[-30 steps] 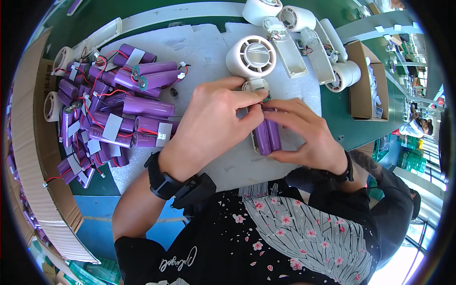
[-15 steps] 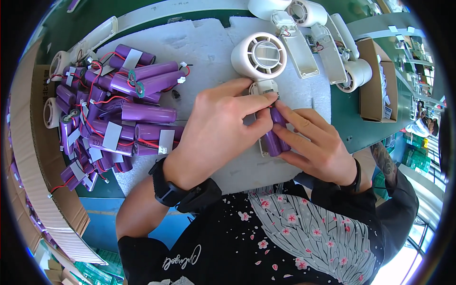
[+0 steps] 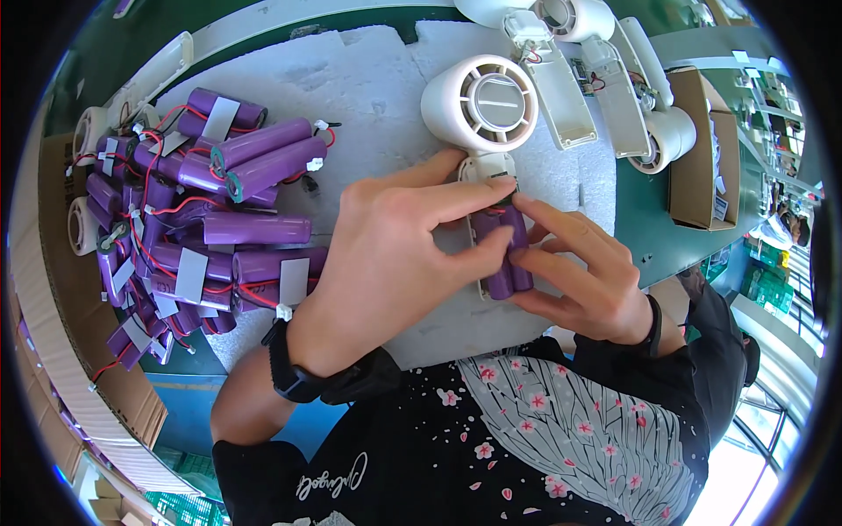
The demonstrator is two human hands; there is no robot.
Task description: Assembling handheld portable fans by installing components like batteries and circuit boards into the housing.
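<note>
In front of me a white handheld fan [image 3: 503, 102] lies with its round head away from me and its handle pointing toward me. A purple two-cell battery pack [image 3: 499, 282] sits along the handle, covering most of it. My left hand [image 3: 386, 237] grips the fan near its neck, the index fingertip at the top of the handle and the thumb over the cells. From the other side, my right hand [image 3: 589, 276] closes on the battery pack, its fingertips along the right edge and near the upper end. My fingers hide part of the handle's inside.
A heap of purple battery packs [image 3: 256, 230] with red wires lies at left, beside a cardboard box [image 3: 123, 386]. White foam [image 3: 368, 96] covers the worktop. Opened fan handles [image 3: 561, 101] and fan heads lie at far right, near another cardboard box [image 3: 702, 206]. Another person [image 3: 715, 342] is at right.
My left thumb has shifted upward and lifted somewhat off the cells, showing more of the battery pack. The right fingers stay at its edge. The view has shifted slightly.
</note>
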